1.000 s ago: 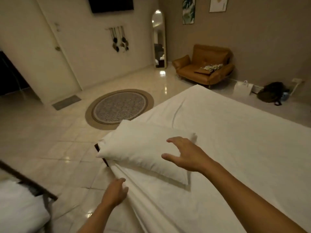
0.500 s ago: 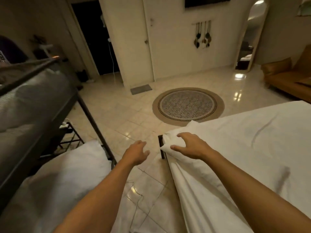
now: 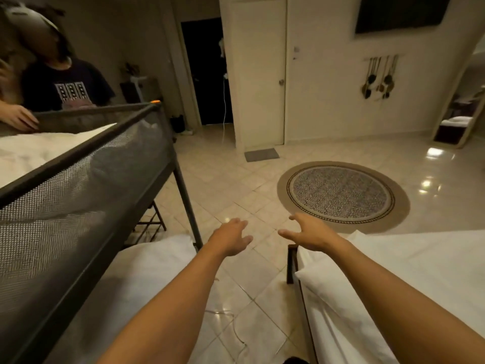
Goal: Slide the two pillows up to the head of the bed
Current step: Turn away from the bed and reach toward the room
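Note:
A white pillow lies on the near corner of the white bed at the right, its corner poking past the bed edge. My right hand hovers over the floor just left of that pillow, fingers spread, touching nothing. My left hand reaches forward over the gap between the two beds, also empty with fingers apart. A second white pillow or bedding lies on the low bed at the lower left, under the bunk.
A dark metal bunk bed with a mesh rail fills the left. Another person stands behind it, a hand on the rail. A round rug lies on the tiled floor ahead. A white door and dark doorway stand beyond.
My view has swung left toward the bunk bed. My right hand has come off the pillow corner and both hands now hang open over the floor gap.

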{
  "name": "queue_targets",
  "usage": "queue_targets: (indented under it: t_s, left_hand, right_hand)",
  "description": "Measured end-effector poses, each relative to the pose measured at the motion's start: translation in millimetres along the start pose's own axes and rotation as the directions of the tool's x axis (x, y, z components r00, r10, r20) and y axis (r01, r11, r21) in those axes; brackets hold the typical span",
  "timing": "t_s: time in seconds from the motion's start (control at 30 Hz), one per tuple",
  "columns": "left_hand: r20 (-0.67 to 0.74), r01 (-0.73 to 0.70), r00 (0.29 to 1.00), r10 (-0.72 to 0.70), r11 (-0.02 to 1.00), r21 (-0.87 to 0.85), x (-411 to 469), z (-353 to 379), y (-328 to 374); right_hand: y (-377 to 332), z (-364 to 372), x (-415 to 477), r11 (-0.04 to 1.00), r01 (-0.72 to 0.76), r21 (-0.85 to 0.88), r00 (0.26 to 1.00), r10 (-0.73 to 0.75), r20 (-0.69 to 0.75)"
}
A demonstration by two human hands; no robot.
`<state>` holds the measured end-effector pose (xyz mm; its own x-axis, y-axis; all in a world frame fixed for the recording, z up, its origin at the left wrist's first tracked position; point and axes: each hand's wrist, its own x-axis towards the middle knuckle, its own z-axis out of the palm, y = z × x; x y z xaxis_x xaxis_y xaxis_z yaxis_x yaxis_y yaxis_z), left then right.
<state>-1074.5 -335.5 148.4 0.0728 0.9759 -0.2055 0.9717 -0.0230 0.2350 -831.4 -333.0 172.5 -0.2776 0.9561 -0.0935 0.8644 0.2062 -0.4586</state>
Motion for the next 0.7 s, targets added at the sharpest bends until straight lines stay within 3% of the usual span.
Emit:
queue_targets:
  t_s: [0.37,0.5,0.7]
  left_hand:
    - [-0.024,0.066,0.998,-0.066,0.997,-0.03,171,-50,-61]
    - [0.055,0.082,0.995,-0.083,0.996,0.02,263,-69,-55]
    - [0.02,0.071,0.997,-0.072,0.996,0.05,367,-104,-36]
  right_hand:
    - [13,-11,220,0.995,0.074,-0.074,0.997,-0.072,0.028]
    - [39,-27,304,0.993,0.062,-0.098,0.994,-0.053,0.093]
    - [72,-76,398,0.992,0.029,-0.126,0.999,-0.024,0.04]
